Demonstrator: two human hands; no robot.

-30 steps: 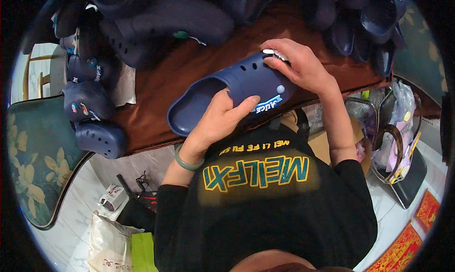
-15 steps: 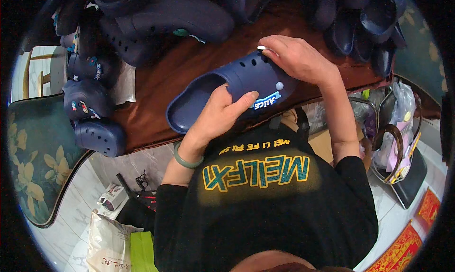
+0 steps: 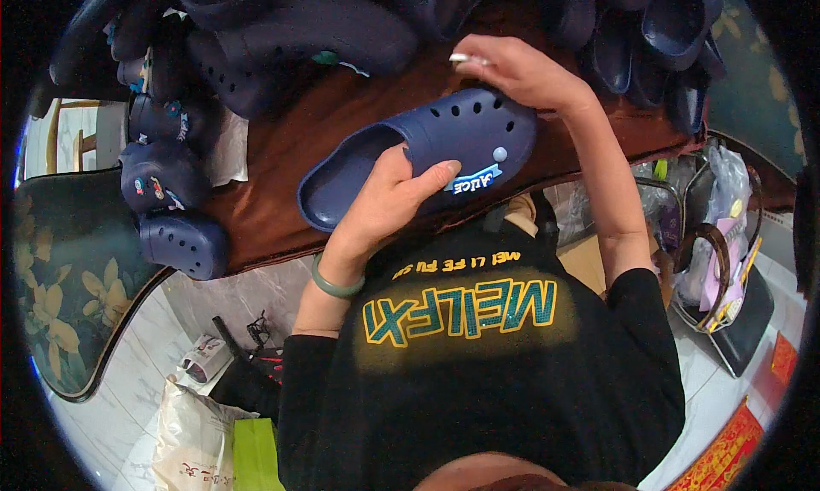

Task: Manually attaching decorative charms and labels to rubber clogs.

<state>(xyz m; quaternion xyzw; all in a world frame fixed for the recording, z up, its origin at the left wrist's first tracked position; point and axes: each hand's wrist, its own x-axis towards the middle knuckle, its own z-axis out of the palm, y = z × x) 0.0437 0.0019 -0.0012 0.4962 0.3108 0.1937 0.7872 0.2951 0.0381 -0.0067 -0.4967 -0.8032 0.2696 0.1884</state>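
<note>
Navy clog (image 3: 444,145) between both hands, table (image 3: 282,192) edge below

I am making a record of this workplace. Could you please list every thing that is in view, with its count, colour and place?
navy foam clog with holes: one, dark blue, held above the table
small round charm: one, pale blue, on that clog's top
brown table: one, reddish brown, centre
loose navy clogs: many, dark blue, piled at the far and left table edges
floral cushion: one, green and yellow, left
white bag: one, floor, lower left
jade bangle: one, green, left wrist
left hand: grip on the clog's side
right hand: fingers at the clog's toe
</note>
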